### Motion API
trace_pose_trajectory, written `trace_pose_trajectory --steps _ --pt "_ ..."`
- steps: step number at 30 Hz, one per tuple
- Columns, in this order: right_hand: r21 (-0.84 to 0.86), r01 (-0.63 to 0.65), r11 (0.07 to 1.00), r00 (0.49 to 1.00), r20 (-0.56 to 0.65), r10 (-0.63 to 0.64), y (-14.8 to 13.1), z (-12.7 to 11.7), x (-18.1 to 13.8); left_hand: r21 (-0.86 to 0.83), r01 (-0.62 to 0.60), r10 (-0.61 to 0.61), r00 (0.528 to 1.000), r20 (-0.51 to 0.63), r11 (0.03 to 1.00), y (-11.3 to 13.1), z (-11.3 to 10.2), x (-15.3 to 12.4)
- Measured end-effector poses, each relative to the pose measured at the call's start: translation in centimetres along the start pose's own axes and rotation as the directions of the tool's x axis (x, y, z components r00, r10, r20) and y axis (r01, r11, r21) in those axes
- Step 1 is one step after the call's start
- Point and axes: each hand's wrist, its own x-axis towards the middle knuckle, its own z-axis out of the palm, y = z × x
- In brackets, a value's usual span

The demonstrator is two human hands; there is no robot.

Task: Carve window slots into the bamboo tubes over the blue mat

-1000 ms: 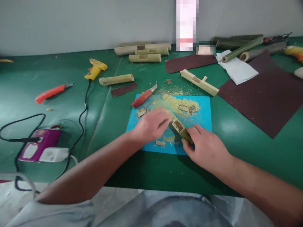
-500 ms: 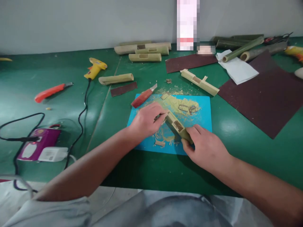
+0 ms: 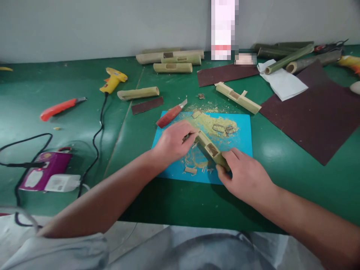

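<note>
A short bamboo tube (image 3: pixel 204 140) with a rectangular opening cut in its upper side slants over a blue mat (image 3: pixel 243 146). My right hand (image 3: pixel 244 171) is closed around its near end, thumb and fingers on either side. At the far end of the tube, my left hand (image 3: pixel 176 140) is closed in a pinch, its fingertips on the bamboo. Something dark shows below the left fingers; I cannot make it out. A red-handled knife (image 3: pixel 170 116) lies just beyond that hand. Pale bamboo dust (image 3: pixel 209 123) and small cut chips cover the mat's far half.
Several cut bamboo tubes (image 3: pixel 173 68) lie by the wall. Brown sandpaper sheets (image 3: pixel 312 116) and another opened tube (image 3: pixel 237 97) are to the right. On the left are a yellow glue gun (image 3: pixel 114 80), an orange cutter (image 3: pixel 60 108) and a purple power strip (image 3: pixel 49 170) with cables.
My left hand shifts very slightly at the far end of the bamboo tube. The right hand keeps its grip, and the tube stays in about the same place.
</note>
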Motion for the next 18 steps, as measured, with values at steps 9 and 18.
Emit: trace_pose_trajectory --steps 9,18 --pt "0.003 0.011 1.0 1.0 -0.019 -0.011 -0.02 0.06 -0.08 -0.026 -0.074 0.075 0.997 0.034 0.997 0.05 0.09 -0.4" --pt "0.003 -0.004 1.0 1.0 0.027 0.004 -0.05 -0.07 0.06 -0.087 -0.075 0.081 0.994 0.068 0.993 0.39 0.2 -0.41"
